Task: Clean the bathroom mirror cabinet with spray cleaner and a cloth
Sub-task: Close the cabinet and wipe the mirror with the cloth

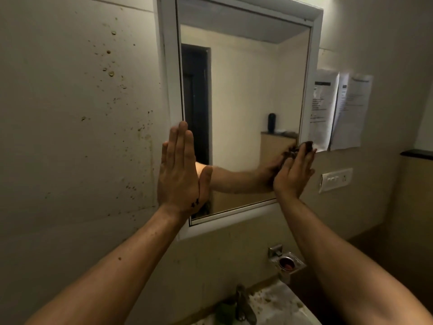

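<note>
The white-framed mirror cabinet (315, 66) hangs on the wall ahead, its glass reflecting the room and my arm. My left hand (180, 170) lies flat with straight fingers against the cabinet's lower left edge. My right hand (294, 172) presses a dark cloth (307, 144) against the glass at the lower right corner, fingers extended over it. Most of the cloth is hidden under the hand. No spray bottle is in view.
Papers (339, 109) are stuck to the wall right of the cabinet, above a switch plate (336, 179). A metal holder (287, 261) is fixed below the mirror. A tap (243, 303) and a dirty sink (281, 306) sit beneath. The left wall is spattered with stains.
</note>
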